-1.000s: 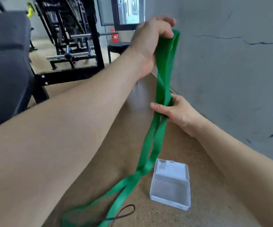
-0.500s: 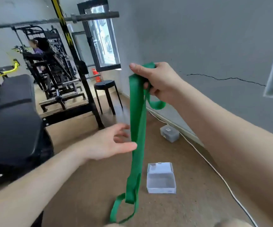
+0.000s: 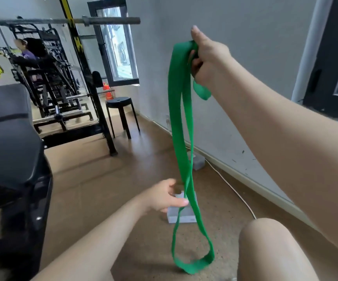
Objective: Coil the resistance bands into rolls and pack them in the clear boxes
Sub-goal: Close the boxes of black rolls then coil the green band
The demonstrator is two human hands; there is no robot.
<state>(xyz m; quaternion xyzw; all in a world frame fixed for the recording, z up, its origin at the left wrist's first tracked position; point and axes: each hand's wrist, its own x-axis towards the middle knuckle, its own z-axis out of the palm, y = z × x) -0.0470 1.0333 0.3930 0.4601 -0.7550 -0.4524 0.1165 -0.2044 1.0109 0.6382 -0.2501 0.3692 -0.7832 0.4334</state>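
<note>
A long green resistance band (image 3: pixel 179 118) hangs doubled from my raised right hand (image 3: pixel 206 57), which grips its top fold; a short end loops out below that fist. My left hand (image 3: pixel 167 196) is lower down and pinches the band where its two strands cross. Below that pinch the band opens into a loop that dangles just above the floor. An open clear box (image 3: pixel 182 218) sits on the floor right behind my left hand and the band, partly hidden by both. A second clear box (image 3: pixel 198 162), closed, lies near the wall.
A black bench (image 3: pixel 8 138) fills the left side, with a squat rack (image 3: pixel 95 94) and a black stool (image 3: pixel 121 110) behind it. A white cable (image 3: pixel 233 191) runs along the floor by the wall. My bare knee (image 3: pixel 269 250) rises at the lower right. A person sits at a far machine.
My right hand has lifted the band's top higher. My left hand dropped from the band's middle toward its lower part and closed its fingers on it.
</note>
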